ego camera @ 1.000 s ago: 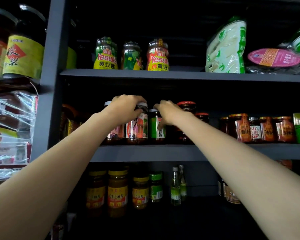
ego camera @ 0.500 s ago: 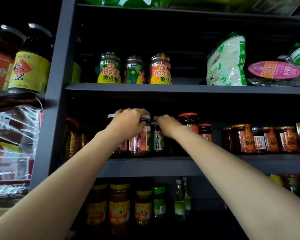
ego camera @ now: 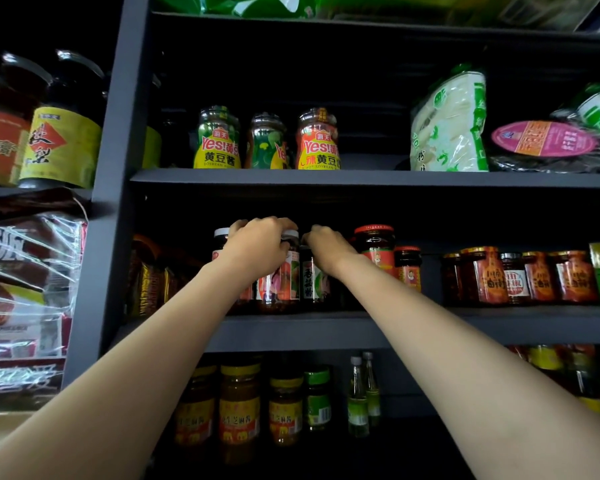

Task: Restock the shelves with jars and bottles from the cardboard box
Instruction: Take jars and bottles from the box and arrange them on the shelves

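Jars point(ego camera: 278, 278) stood on the middle shelf point(ego camera: 326, 329), directly under both hands. The left hand point(ego camera: 257, 249) was curled over a white-lidded jar's top, gripping it. The right hand point(ego camera: 326, 247) was curled on the dark jar point(ego camera: 312, 282) just beside it. Recommended: seat each jar flat, labels forward, release one at a time, avoiding the tall red-lidded jar point(ego camera: 374, 247) just right of the right hand.

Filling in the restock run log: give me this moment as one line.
stage: placing jars on middle shelf | left hand: grips white-lidded jar | right hand: on green-labelled jar, grip unclear
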Available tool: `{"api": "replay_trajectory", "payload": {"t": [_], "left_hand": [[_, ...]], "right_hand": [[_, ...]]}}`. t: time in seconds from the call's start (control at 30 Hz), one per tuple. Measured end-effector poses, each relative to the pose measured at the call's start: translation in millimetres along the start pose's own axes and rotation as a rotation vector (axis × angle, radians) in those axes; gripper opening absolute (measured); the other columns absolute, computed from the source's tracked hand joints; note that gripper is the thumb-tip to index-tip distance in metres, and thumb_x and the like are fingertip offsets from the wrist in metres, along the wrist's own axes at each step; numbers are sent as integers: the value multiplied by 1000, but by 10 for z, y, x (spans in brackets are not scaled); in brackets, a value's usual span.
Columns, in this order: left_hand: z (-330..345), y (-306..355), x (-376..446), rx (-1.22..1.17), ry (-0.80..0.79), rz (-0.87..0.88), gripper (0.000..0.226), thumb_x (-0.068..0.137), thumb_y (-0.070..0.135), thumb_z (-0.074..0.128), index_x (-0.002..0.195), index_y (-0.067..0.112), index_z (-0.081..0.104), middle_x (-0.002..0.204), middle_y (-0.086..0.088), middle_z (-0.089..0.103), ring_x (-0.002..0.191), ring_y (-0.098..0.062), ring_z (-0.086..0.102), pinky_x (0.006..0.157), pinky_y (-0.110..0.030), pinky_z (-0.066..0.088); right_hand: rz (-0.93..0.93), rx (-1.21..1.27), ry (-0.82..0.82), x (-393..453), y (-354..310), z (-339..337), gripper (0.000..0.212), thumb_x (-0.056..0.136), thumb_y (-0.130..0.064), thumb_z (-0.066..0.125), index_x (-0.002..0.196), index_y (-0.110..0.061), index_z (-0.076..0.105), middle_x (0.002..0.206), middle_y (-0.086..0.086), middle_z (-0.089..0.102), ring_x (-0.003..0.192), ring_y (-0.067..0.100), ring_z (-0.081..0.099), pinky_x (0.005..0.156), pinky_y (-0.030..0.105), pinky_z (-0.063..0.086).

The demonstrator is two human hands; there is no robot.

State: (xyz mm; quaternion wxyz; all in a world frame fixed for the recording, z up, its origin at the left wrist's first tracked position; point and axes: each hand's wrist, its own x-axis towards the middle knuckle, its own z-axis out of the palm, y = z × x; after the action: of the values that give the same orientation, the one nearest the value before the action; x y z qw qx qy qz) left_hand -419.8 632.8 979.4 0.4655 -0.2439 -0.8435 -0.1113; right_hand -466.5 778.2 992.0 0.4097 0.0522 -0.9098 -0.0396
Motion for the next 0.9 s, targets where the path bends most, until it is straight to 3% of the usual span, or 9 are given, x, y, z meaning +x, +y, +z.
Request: {"api": "replay_trajectory", "payload": {"t": [0.13,0.27,0.4,0.5,0.6,0.67,0.73,0.83,0.9], "left_hand": [[61,-1,20,24,27,8,43,94,18,43,136,27,44,136,-1,51,125,-23,46,107,-35,25],[125,48,19,84,66,24,45,94,17,42,138,23,41,137,-2,49,126,-23,45,109,-37,23],[138,153,-53,94,139,64,48,92,16,44,139,21,40,139,-2,46,128,-23,40,108,-35,22],[98,304,-275,-17,335,126,42,85,15,39,124,15,55,124,-7,55,112,-30,48,94,-38,33],[116,616,-680,-185,532,313,35,78,11,37,100,6,63,102,-11,60,90,-27,50,76,-36,38],[247,839,-971,-220,488,470,26,77,5,42,92,2,63,94,-13,60,82,-27,50,69,-37,41],[461,985,-1177,-184,383,588,20,79,6,46,87,4,63,88,-10,60,79,-25,49,64,-36,42],[759,1105,-1284,-51,319,612,16,81,11,48,81,9,64,81,-5,61,75,-19,41,65,-31,28],[897,1219,-1309,-15,308,682,15,82,13,49,80,10,64,79,-5,61,76,-19,40,66,-31,26]], "right_hand": [[16,52,-25,-11,16,15,44,92,3,45,134,-7,46,135,15,42,120,34,47,95,36,45],[107,131,-89,41,21,83,47,96,-7,30,143,-11,31,139,17,42,122,34,46,86,34,39],[47,87,-81,-60,11,26,43,96,-1,35,139,-6,36,140,15,40,123,35,46,98,38,41],[-23,122,105,-301,87,-220,37,90,2,44,126,-3,50,128,20,48,118,35,48,97,34,37],[-195,227,373,-835,219,-476,21,81,1,49,93,-5,65,93,15,64,91,31,60,79,32,41],[-247,323,464,-1313,353,-583,19,80,-5,48,83,-11,66,72,5,62,68,22,58,66,34,46],[-278,304,454,-1758,547,-594,18,84,-11,48,86,-15,65,64,-1,60,57,11,54,59,32,49],[-364,240,330,-2230,890,-486,15,86,-9,52,87,-12,67,65,-8,58,53,-4,44,53,21,43],[-383,233,213,-2425,1115,-346,17,86,-11,50,88,-12,67,68,-6,62,55,-2,48,53,24,47]]}}
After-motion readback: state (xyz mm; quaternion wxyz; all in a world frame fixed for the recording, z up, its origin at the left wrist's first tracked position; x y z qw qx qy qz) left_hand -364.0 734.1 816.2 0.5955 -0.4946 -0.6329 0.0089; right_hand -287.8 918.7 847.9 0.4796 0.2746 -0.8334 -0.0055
